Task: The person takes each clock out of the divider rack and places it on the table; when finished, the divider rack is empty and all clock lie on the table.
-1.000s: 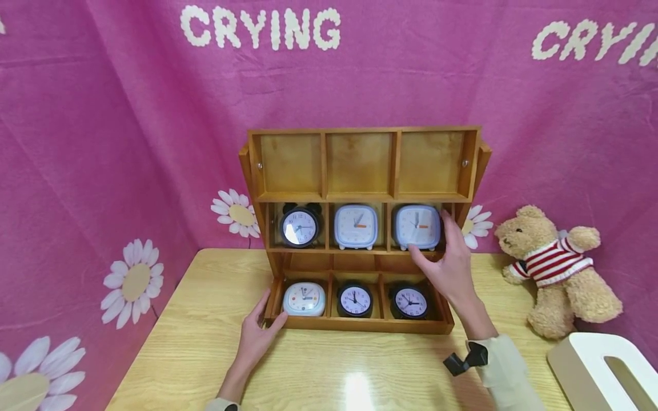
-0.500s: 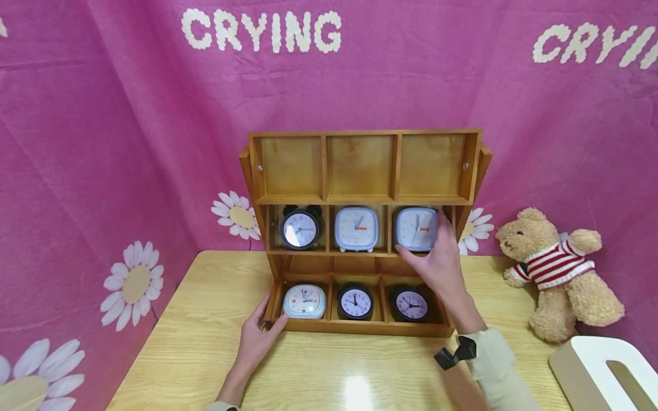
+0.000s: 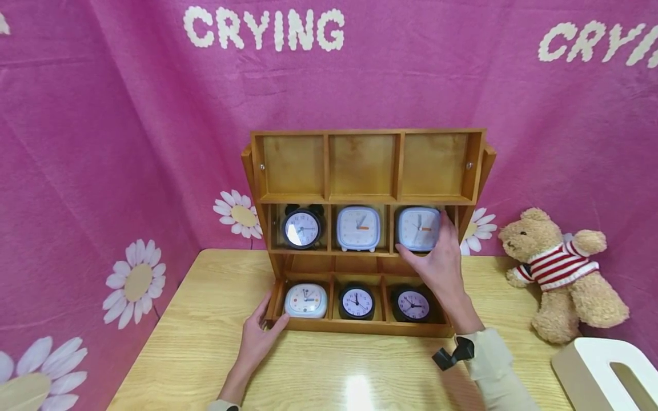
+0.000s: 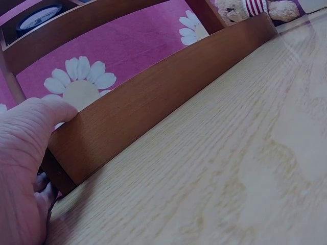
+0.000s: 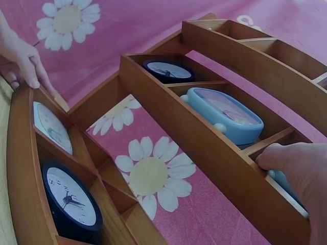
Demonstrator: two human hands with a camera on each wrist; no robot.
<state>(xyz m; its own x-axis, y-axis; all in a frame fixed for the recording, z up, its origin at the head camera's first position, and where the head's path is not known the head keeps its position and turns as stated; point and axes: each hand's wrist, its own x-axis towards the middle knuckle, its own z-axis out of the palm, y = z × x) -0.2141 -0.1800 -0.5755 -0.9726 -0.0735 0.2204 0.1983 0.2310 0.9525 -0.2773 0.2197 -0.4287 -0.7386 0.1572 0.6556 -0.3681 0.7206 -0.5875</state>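
A three-tier wooden shelf (image 3: 370, 327) with compartments stands on the table. In the middle tier's right compartment sits a pale blue alarm clock (image 3: 415, 229). My right hand (image 3: 446, 273) grips it, thumb at its lower left corner and fingers along its right side; in the right wrist view the thumb (image 5: 281, 155) hides most of this clock. My left hand (image 3: 258, 338) holds the bottom tier's front left corner, thumb on the front edge and fingers round the side. Beside that hand, inside the corner compartment, stands a light blue oval clock (image 3: 305, 301).
The middle tier also holds a black twin-bell clock (image 3: 301, 228) and another pale blue clock (image 3: 358, 228). Two round black clocks (image 3: 357, 302) occupy the bottom tier. At right are a teddy bear (image 3: 560, 268) and a white box with a slot (image 3: 591, 365).
My right hand has moved slightly left and closed round the pale blue clock, whose face has shifted a little. The left hand stays on the shelf corner.
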